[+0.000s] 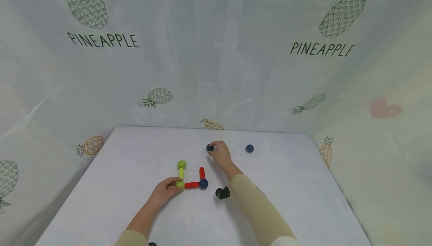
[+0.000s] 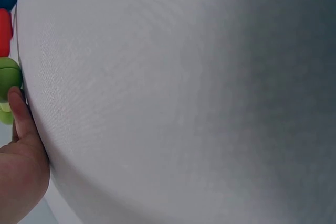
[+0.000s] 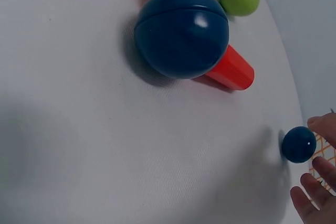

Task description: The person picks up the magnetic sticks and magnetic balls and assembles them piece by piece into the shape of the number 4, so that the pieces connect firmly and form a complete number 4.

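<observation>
My left hand (image 1: 164, 192) pinches the near green ball (image 1: 180, 186) of a toy frame, its thumb and fingers on opposite sides. From that ball a yellow-green rod (image 1: 181, 173) runs away to a second green ball (image 1: 181, 164). A red rod (image 1: 192, 185) goes right to a blue ball (image 1: 203, 183), and another red rod (image 1: 202, 173) points away from there. Further back, my right hand (image 1: 221, 153) reaches around a loose blue ball (image 3: 298, 144). Its thumb is close to the ball and the other fingers are spread; contact is unclear.
Another loose blue ball (image 1: 249, 148) lies to the right near the table's back. A black device (image 1: 222, 192) sits at the right wrist. The white table (image 1: 145, 144) meets a hanging pineapple-print cloth (image 1: 216, 51) behind and at both sides.
</observation>
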The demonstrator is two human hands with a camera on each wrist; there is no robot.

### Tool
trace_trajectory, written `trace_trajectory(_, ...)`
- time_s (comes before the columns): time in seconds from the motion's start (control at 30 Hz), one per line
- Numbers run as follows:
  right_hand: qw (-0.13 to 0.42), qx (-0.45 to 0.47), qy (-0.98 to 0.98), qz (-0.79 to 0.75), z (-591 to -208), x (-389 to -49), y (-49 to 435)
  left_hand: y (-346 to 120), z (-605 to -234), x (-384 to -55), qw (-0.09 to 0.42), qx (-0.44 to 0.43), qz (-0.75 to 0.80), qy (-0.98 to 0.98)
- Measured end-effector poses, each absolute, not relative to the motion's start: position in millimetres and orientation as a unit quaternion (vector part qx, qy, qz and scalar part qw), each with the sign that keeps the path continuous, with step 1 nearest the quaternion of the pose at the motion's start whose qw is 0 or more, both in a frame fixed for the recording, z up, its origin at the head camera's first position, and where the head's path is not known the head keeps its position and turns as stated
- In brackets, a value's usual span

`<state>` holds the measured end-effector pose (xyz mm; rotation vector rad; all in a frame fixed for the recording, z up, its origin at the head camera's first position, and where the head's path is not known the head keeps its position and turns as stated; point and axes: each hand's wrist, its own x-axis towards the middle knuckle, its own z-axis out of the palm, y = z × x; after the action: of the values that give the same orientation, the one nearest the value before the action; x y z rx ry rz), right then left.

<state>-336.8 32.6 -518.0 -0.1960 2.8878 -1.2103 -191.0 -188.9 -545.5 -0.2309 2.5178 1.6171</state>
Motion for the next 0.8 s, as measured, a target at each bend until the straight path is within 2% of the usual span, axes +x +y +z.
trace_trajectory(0.57,0.019,-0.074,0.923,-0.378,-525,-350,28,-190,-555,-194,0.067,-0.079,0.543,0.834)
trace_trajectory(0.8,0.026,-0.044,0.914,-0.403,-528,-351,27,-190,-555,-194,0.066,-0.082,0.54,0.835)
